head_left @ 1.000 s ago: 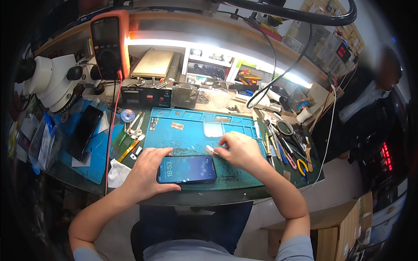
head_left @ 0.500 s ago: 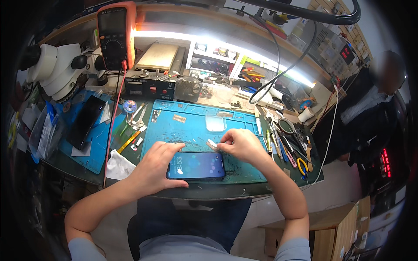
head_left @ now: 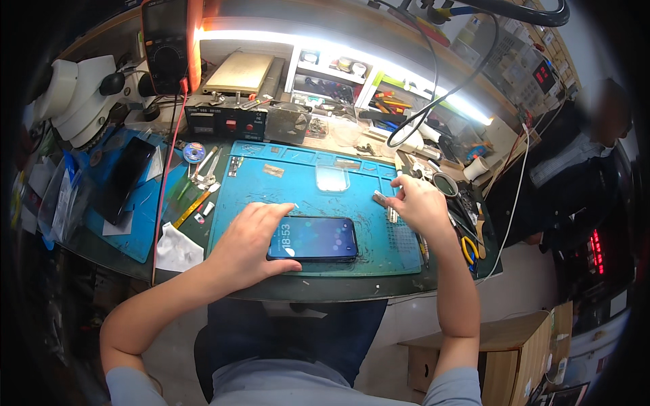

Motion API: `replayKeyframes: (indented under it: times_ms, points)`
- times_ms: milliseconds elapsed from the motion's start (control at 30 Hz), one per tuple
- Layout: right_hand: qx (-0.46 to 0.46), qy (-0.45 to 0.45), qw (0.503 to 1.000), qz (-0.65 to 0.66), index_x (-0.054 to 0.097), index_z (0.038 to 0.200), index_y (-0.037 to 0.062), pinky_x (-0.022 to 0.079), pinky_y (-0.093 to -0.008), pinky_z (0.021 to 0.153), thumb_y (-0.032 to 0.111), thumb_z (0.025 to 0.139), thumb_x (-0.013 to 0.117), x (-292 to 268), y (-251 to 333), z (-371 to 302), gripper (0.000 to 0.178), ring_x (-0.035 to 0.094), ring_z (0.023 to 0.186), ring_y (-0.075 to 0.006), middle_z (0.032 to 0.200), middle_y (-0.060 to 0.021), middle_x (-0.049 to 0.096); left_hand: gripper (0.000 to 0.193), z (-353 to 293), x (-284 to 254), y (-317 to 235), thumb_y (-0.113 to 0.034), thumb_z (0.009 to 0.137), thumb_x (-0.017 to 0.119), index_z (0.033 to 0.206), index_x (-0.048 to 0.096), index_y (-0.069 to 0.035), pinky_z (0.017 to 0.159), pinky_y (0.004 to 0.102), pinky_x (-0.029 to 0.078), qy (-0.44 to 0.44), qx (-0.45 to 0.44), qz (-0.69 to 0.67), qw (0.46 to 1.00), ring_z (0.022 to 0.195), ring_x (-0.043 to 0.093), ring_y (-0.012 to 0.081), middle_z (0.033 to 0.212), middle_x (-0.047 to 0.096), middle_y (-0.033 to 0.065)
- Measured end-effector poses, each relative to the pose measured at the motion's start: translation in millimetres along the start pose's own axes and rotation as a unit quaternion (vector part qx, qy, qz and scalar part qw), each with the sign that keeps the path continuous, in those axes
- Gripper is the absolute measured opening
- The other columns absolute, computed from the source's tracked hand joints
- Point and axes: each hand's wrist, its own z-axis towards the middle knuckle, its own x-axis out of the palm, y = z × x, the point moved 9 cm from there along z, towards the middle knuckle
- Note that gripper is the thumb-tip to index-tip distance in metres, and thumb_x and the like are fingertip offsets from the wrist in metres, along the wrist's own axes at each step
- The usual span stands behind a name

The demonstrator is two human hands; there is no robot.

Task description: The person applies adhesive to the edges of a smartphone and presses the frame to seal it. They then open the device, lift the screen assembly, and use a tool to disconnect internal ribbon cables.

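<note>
A smartphone [head_left: 318,238] with its screen lit blue lies face up on the blue work mat [head_left: 271,193]. My left hand [head_left: 245,242] is closed round the phone's left end, fingers along the far edge and thumb along the near one. A tiny white bit shows at its index fingertip. To the right, over the mat, my right hand [head_left: 421,206] pinches a small pale strip [head_left: 380,197] between thumb and fingers; its material is too small to make out. A clear plastic box [head_left: 332,178] sits on the mat beyond the phone.
Pliers [head_left: 468,249] and several hand tools lie right of the mat. A white cloth [head_left: 180,249] and a second phone [head_left: 133,177] are on the left. A multimeter [head_left: 169,51] and a microscope [head_left: 78,98] stand behind. A person [head_left: 562,162] is at the far right.
My right hand has moved away from the phone's far edge to the right, carrying the pale strip. My left hand stays at the phone's left end. The whole view has shifted slightly.
</note>
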Motion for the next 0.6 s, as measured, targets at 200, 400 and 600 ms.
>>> replayKeyframes:
  times_ms: [200, 400, 600]
  points:
    - [-0.335, 0.049, 0.930, 0.141, 0.041, 0.152, 0.0031, 0.042, -0.0465, 0.113, 0.040, 0.078, 0.088, 12.8, 80.6, -62.4, 0.095, 0.054, 0.130, -0.0375, 0.141, -0.0213, 0.055, 0.086, 3.0, -9.3, -1.1, -0.038, 0.074, 0.090, 0.142, 0.052, 0.000, 0.100, 0.0427, 0.048, 0.011, -0.007, 0.011, 1.000, 0.116, 0.059, 0.0343, 0.117, 0.065, 0.0177]
    - [-0.303, 0.051, 0.924, 0.228, 0.049, 0.150, 0.0060, 0.048, -0.0420, 0.102, 0.028, 0.078, 0.087, 22.9, 67.7, -46.4, 0.084, 0.064, 0.113, -0.0291, 0.128, -0.0133, 0.067, 0.076, 16.9, -18.3, 2.4, -0.037, 0.080, 0.085, 0.141, 0.055, -0.004, 0.084, 0.0399, 0.055, 0.041, 0.040, 0.046, 0.997, 0.095, 0.067, 0.0317, 0.105, 0.069, 0.0151]
    - [-0.326, 0.003, 0.921, 0.215, 0.054, 0.145, 0.0068, 0.053, -0.0402, 0.095, 0.023, 0.089, 0.079, 24.0, 61.7, -43.5, 0.064, 0.070, 0.103, -0.0284, 0.116, -0.0116, 0.073, 0.073, 19.6, -23.2, 2.1, -0.019, 0.080, 0.085, 0.144, 0.053, -0.006, 0.093, 0.0406, 0.056, 0.075, 0.076, 0.025, 0.994, 0.107, 0.069, 0.0335, 0.116, 0.072, 0.0146]
